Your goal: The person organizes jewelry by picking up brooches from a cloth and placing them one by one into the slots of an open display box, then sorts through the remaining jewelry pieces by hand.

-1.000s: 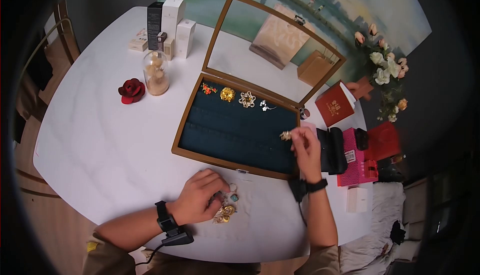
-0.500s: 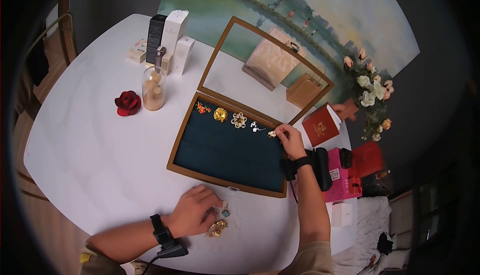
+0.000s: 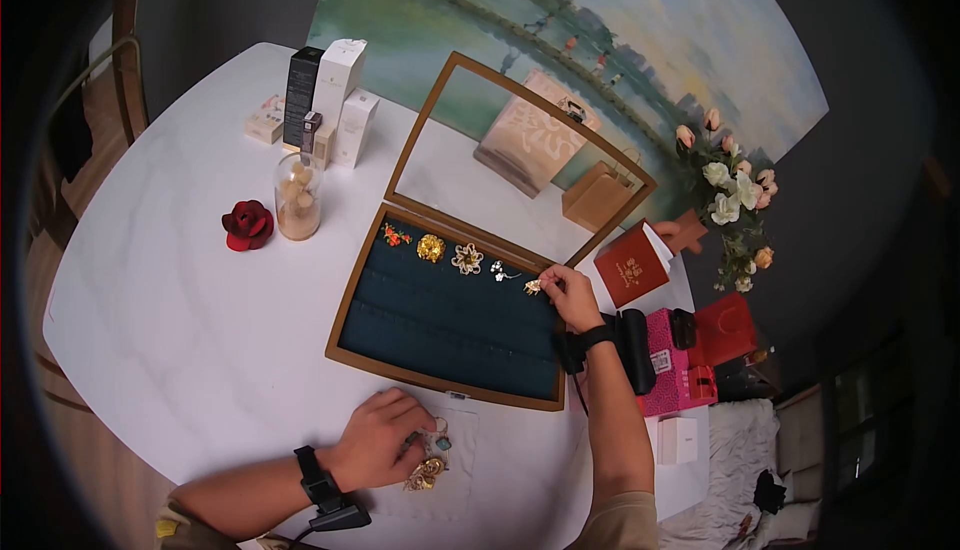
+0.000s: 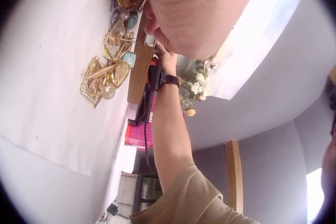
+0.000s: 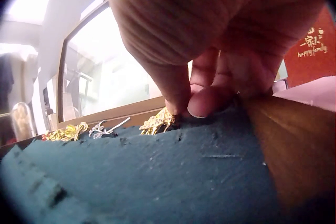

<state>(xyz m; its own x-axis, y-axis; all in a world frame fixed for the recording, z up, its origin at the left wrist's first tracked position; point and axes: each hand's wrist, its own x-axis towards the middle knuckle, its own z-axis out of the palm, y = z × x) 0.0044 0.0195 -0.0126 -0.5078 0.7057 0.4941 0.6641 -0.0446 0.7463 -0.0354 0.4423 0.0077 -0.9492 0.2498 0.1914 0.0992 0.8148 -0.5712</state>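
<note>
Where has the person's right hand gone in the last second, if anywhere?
Yes: in the head view, judged against the brown wooden case with dark teal lining, the right hand has moved away from the person, toward the hinged edge.

The box [image 3: 400,374] is smooth, lightly glossy wood, its lining [image 3: 440,325] matt, slightly rough cloth, its lid pane [image 3: 480,178] clear and glossy. The far-right brooch [image 3: 533,288] and near trinkets [image 3: 427,472] look like shiny metal; the table [image 3: 180,320] is smooth.

A home; painting [image 3: 690,35], flowers [image 3: 726,207]
</note>
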